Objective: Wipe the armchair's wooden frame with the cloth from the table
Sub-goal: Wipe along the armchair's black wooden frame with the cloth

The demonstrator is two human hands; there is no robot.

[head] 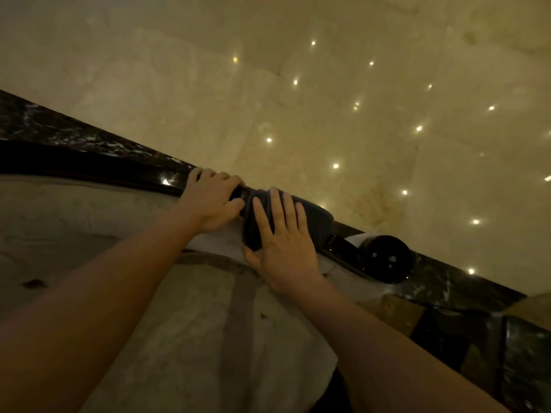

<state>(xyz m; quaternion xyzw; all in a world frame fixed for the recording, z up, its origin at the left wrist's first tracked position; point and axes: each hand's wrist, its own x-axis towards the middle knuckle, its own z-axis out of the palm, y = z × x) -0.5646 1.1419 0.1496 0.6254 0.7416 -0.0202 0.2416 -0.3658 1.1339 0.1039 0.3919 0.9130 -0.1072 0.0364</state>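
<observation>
Floor (343,84) of glossy cream marble, filling the upper and right part of the view, speckled with small reflected lights, wide and bare beyond the chair. Dark veined marble border (59,126) running diagonally from upper left to lower right, marking the floor's edge just behind the chair. Pale upholstery (179,338) of the armchair spreading over the lower left, creased, with a darker seam down the middle. Dark polished wooden frame (89,165) curving along the upholstery's upper edge, close beside the border strip, ending at the right in a round glossy knob (384,257). Bare stretch of rail open to the left of the hands; only a short length of rail free between cloth and knob on the right. Two bare forearms reaching in from the bottom edge. Left hand (211,201) curled over the top of the rail, fingers wrapped down its far side, grip closed on the wooden frame. Right hand (283,245) just beside it, fingers spread and laid flat, grip open, palm pressing down on the cloth. Dark grey cloth (316,222) bunched and draped over the rail between the left hand and the knob, touching the left hand's knuckles on one side, folded edge hanging onto the upholstery below. Small dark fleck (31,283) on the fabric near the left margin.
</observation>
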